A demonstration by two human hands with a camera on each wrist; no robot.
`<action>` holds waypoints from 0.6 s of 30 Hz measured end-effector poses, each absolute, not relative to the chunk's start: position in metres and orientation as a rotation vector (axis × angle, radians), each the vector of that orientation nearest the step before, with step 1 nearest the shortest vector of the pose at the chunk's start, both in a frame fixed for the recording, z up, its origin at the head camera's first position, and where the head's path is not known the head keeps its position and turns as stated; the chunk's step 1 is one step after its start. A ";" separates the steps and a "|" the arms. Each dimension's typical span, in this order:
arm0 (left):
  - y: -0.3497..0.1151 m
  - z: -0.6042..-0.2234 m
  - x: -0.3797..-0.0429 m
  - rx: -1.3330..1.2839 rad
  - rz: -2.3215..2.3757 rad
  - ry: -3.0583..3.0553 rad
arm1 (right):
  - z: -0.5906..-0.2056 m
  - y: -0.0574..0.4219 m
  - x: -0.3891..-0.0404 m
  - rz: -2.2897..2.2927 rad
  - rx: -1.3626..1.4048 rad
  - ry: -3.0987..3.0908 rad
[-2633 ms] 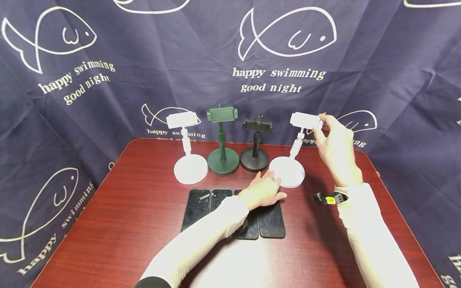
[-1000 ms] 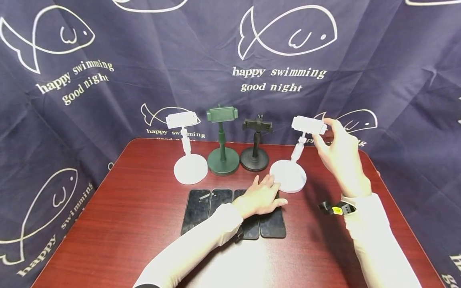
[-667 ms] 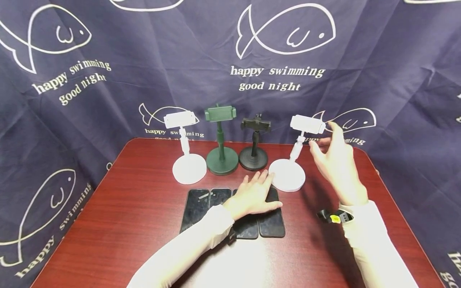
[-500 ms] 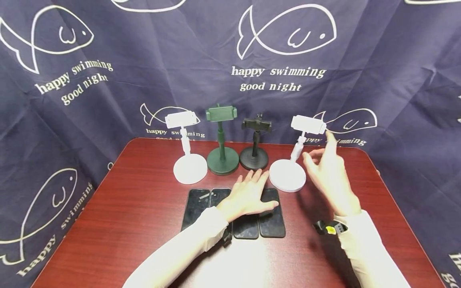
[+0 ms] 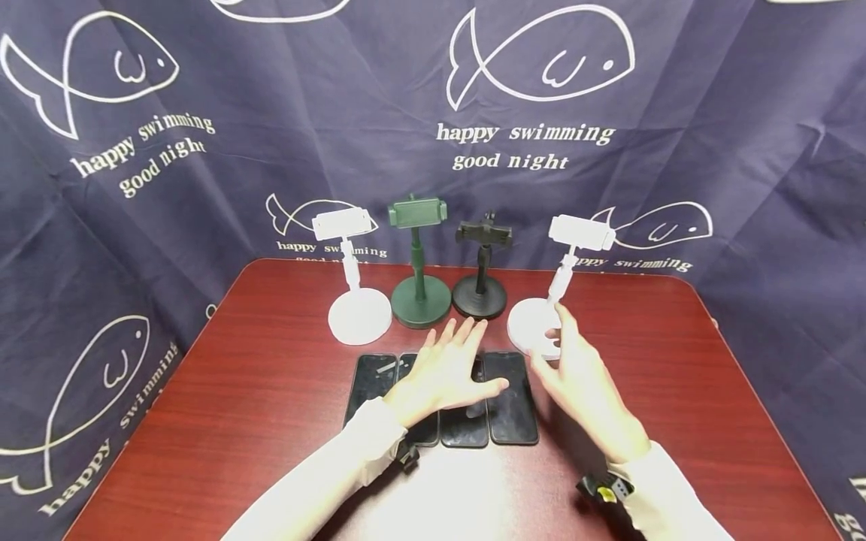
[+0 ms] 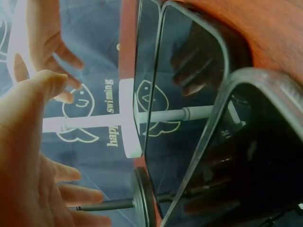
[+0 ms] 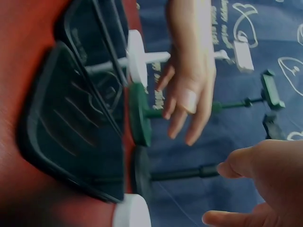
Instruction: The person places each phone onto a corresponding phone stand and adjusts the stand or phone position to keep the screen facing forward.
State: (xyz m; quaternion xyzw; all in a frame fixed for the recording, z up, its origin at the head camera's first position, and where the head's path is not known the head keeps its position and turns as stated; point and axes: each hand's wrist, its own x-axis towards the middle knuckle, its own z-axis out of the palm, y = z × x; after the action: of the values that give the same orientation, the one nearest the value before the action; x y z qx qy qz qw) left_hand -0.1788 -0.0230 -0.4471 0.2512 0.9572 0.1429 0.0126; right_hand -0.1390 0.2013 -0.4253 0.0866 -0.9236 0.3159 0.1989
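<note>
My left hand (image 5: pixel 443 376) hovers palm down over a row of black smartphones (image 5: pixel 512 398), fingers spread; the right wrist view shows a gap beneath the hand. It partly covers the middle phones. My right hand (image 5: pixel 585 387) is in the air beside the rightmost phone, fingers loosely bent, holding nothing. In the head view it partly hides the base of the right white phone stand (image 5: pixel 582 233). Behind the phones stand a black phone stand (image 5: pixel 480 297), a green phone stand (image 5: pixel 419 300) and a left white phone stand (image 5: pixel 358 315).
Everything stands on a reddish-brown table (image 5: pixel 237 376) with a bright glare spot near the front. A dark blue curtain (image 5: pixel 379 113) with white fish prints hangs right behind the table's back edge. The phones lie side by side in front of the stands.
My right hand has let go of the right white stand's clamp and come down toward the phones. My left hand has drawn back left from that stand's base to above the phones.
</note>
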 end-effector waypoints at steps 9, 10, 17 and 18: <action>-0.023 -0.442 -0.180 0.753 0.452 2.955 | -0.437 0.196 -0.112 0.787 0.284 -2.715; -0.023 -0.442 -0.180 0.745 0.459 2.955 | -0.439 0.197 -0.109 0.771 0.292 -2.721; -0.023 -0.439 -0.182 0.713 0.493 2.961 | -0.451 0.202 -0.096 0.698 0.333 -2.700; -0.023 -0.439 -0.183 0.717 0.489 2.965 | -0.452 0.202 -0.094 0.698 0.328 -2.704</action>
State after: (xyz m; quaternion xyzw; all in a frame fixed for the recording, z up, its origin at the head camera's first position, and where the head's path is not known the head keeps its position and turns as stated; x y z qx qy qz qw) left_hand -0.1829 -0.0228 -0.4387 0.2321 0.9593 0.1584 0.0261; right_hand -0.0943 0.2020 -0.4522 0.1151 -0.9486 0.2450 0.1643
